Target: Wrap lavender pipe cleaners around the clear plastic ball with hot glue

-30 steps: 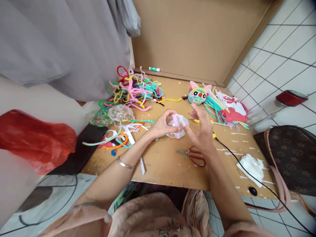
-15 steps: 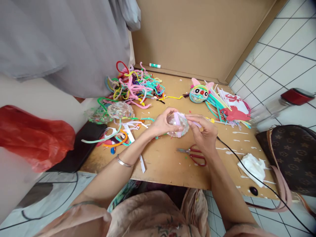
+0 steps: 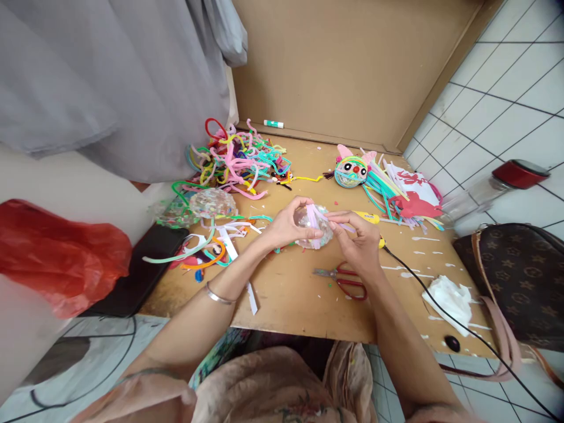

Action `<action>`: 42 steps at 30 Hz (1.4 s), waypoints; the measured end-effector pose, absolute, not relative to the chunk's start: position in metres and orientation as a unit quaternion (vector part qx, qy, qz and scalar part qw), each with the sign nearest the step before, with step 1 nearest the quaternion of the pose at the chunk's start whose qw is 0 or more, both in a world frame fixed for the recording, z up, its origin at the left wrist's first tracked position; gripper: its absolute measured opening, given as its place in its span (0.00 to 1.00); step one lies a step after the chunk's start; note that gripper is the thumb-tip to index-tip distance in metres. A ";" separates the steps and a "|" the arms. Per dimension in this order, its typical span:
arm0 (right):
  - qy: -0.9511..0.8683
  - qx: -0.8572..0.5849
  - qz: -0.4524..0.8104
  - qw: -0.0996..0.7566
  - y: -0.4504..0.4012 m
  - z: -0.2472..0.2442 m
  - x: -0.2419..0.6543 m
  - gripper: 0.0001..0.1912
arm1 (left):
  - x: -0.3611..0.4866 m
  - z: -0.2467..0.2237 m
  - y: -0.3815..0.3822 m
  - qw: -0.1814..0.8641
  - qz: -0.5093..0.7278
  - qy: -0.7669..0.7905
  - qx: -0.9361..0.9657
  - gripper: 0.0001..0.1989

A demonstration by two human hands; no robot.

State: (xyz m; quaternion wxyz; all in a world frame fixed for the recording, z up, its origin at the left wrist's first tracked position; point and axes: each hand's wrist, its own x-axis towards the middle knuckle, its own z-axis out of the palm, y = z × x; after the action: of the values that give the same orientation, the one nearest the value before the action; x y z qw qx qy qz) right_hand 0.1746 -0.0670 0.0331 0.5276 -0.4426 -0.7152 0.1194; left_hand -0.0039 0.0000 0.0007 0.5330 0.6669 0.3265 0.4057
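A clear, rounded plastic piece [image 3: 326,236] with lilac pipe cleaner strips [image 3: 313,218] across it is held above the table. My left hand [image 3: 288,224] grips its left side, the thumb across the front and the fingers behind. At its right side my right hand [image 3: 359,238] pinches a lilac strip that sticks out between the fingers. Red-handled scissors [image 3: 350,281] lie just below my right hand. Past my hands sits a decorated round animal head [image 3: 351,171] with pink ears, button-like eyes and a red nose.
A tangled heap of pipe cleaners [image 3: 238,158] and another clear piece [image 3: 214,203] lie left. A yellow tool [image 3: 368,217] with a black cord is beside my right hand. Right are white tissue [image 3: 448,298], a brown bag [image 3: 511,288] and red paper [image 3: 416,205]. A glue stick [image 3: 274,124] lies behind.
The view has shifted slightly. My right hand has moved a little against the clear piece, and the lilac strip lies at a different angle. More of the yellow tool shows.
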 end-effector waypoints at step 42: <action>-0.780 -0.382 -0.014 0.496 -0.063 0.027 0.172 0.06 | -0.004 0.011 -0.008 0.378 0.404 0.371 0.746 0.36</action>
State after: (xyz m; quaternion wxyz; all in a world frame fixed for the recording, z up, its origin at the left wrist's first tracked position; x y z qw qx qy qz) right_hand 0.1717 -0.0634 0.0274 0.4957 -0.3823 -0.7797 -0.0137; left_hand -0.0040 -0.0076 0.0109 0.3779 0.7458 0.3710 0.4042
